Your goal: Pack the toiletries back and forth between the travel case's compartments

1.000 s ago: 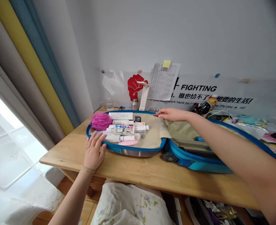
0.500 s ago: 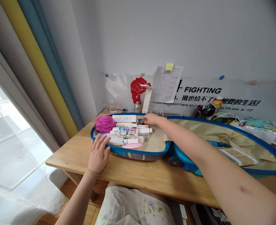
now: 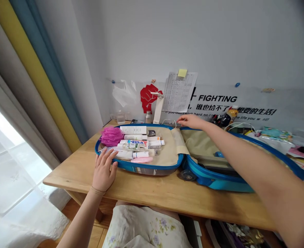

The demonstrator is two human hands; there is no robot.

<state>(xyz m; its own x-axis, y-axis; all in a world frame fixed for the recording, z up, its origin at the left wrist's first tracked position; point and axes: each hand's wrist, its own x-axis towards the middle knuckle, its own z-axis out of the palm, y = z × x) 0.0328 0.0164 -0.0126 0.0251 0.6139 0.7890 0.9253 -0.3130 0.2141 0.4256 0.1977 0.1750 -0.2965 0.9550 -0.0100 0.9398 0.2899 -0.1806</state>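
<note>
An open blue suitcase (image 3: 158, 169) lies on the table. In its left half are a pink bath puff (image 3: 111, 136), a white box (image 3: 133, 130), several white tubes, a small dark packet (image 3: 151, 133) and a smooth pink item (image 3: 142, 160). My left hand (image 3: 105, 170) rests with spread fingers on the near left rim, beside a white tube (image 3: 125, 154). Above the back of the suitcase, near the hinge between its halves, is my right hand (image 3: 192, 121). Its fingers are loosely stretched to the left, and I see nothing in them.
A wooden table (image 3: 141, 187) carries the suitcase. Behind it stand a metal bottle (image 3: 148, 117), a clear cup (image 3: 120, 118) and a white lamp (image 3: 158, 108). Packets (image 3: 281, 136) and other clutter lie at the right. Curtains (image 3: 35, 72) hang at the left.
My right hand has let go of the small dark packet and moved right and up from the left half. The left hand keeps its place on the rim. The view has shifted slightly.
</note>
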